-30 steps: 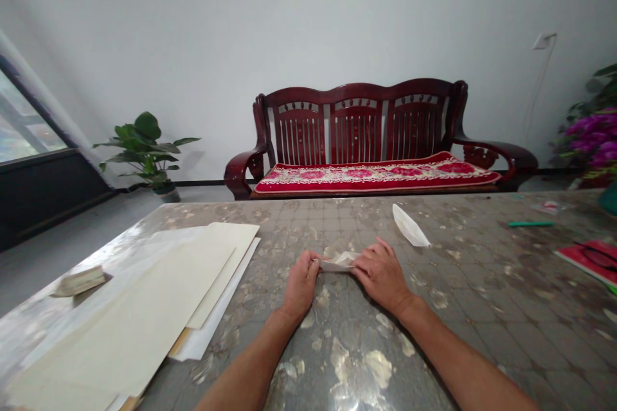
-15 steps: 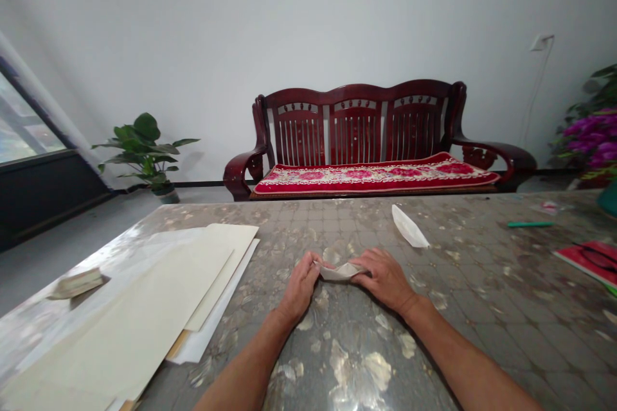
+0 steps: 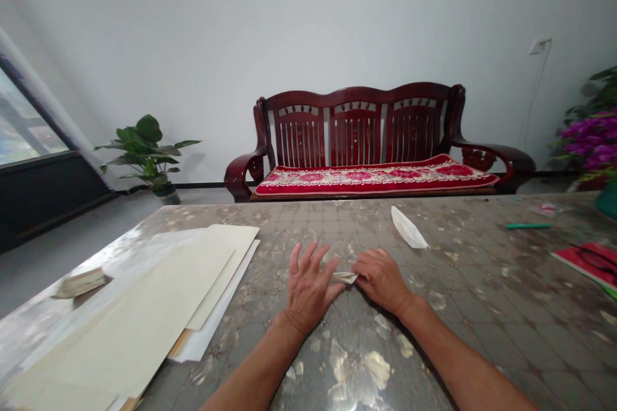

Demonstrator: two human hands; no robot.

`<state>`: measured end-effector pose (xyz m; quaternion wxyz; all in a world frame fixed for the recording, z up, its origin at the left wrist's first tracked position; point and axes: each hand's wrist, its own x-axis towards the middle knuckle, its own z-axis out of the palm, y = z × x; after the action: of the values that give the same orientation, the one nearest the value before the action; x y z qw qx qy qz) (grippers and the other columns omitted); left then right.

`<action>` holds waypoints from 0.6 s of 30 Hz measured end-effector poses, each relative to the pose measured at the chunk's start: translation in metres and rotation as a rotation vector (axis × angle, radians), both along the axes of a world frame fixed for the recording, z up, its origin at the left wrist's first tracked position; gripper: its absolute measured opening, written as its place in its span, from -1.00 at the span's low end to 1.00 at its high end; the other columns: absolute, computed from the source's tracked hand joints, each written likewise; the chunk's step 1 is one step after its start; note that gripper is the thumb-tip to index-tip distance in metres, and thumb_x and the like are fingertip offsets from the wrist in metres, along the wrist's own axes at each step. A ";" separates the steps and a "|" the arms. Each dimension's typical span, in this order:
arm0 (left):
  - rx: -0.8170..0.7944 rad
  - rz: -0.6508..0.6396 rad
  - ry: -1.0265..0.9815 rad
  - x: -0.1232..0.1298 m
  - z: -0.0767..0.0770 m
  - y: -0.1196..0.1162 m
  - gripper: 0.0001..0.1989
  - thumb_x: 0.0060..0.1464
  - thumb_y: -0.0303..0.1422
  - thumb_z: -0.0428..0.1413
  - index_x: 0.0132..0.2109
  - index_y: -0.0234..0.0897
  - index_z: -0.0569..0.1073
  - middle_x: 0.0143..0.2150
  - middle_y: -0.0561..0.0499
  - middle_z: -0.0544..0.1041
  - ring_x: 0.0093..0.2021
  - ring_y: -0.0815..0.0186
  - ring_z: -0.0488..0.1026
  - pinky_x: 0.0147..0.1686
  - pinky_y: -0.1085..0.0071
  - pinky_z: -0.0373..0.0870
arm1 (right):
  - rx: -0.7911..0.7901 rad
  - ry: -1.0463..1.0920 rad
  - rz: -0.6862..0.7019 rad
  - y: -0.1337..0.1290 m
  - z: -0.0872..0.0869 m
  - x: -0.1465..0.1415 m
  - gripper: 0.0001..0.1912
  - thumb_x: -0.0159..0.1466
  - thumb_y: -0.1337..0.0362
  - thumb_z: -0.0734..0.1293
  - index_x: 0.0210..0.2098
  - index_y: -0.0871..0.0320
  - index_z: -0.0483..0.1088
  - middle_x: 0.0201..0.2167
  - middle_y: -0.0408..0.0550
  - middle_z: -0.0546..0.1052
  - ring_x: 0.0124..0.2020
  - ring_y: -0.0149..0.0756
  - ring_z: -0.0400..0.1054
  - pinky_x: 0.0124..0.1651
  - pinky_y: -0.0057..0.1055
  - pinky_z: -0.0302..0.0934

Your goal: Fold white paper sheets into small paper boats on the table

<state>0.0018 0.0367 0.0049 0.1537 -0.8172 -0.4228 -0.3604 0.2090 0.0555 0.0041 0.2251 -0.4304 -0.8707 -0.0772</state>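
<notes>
A small folded piece of white paper (image 3: 345, 277) lies on the patterned table top (image 3: 472, 282), and its far end disappears under my right hand (image 3: 380, 280). That hand presses down on the paper with its fingers together. My left hand (image 3: 308, 287) rests just left of the paper, open and palm down, with its fingers spread and holding nothing. Farther up the table, a longer white folded paper shape (image 3: 408, 228) lies apart from both hands.
A stack of large cream paper sheets (image 3: 130, 308) covers the table's left side, with a small wrapped block (image 3: 80, 282) beside it. At right are a green pen (image 3: 529, 226) and a red book with glasses (image 3: 590, 263). A wooden bench (image 3: 357, 135) stands beyond the table.
My left hand has let go of the folded paper and opened, moving slightly left. The paper now stays under my right hand, with less of it showing.
</notes>
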 end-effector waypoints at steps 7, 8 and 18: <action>-0.201 0.008 0.068 0.005 -0.004 0.004 -0.83 0.19 -0.22 0.13 -0.33 -0.13 0.52 -0.33 0.03 0.54 -0.16 0.21 0.43 0.28 0.00 -0.04 | 0.021 -0.052 -0.019 -0.002 0.004 -0.004 -0.79 0.31 0.26 0.30 -0.47 0.12 0.40 -0.42 -0.09 0.48 -0.29 -0.26 0.22 -0.20 -0.30 -0.08; -0.213 0.009 0.071 0.004 -0.005 0.005 -0.80 0.22 -0.22 0.10 -0.34 -0.14 0.52 -0.36 0.03 0.53 -0.19 0.23 0.43 0.27 0.02 -0.02 | 0.022 -0.048 -0.024 -0.003 0.004 -0.005 -0.78 0.31 0.22 0.31 -0.46 0.12 0.41 -0.41 -0.09 0.48 -0.28 -0.25 0.23 -0.19 -0.29 -0.07; -0.319 -0.062 0.071 -0.001 -0.012 0.013 -0.72 0.30 -0.26 -0.02 -0.32 -0.18 0.51 -0.36 0.01 0.53 -0.29 0.28 0.44 0.07 0.20 0.17 | -0.013 -0.072 -0.038 0.000 0.000 -0.012 -0.76 0.35 0.19 0.29 -0.43 0.12 0.42 -0.42 -0.09 0.52 -0.31 -0.26 0.29 -0.20 -0.32 -0.04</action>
<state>0.0003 0.0495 -0.0075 0.0257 -0.8561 -0.4435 -0.2640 0.1974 0.0559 0.0041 0.1893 -0.4453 -0.8703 -0.0915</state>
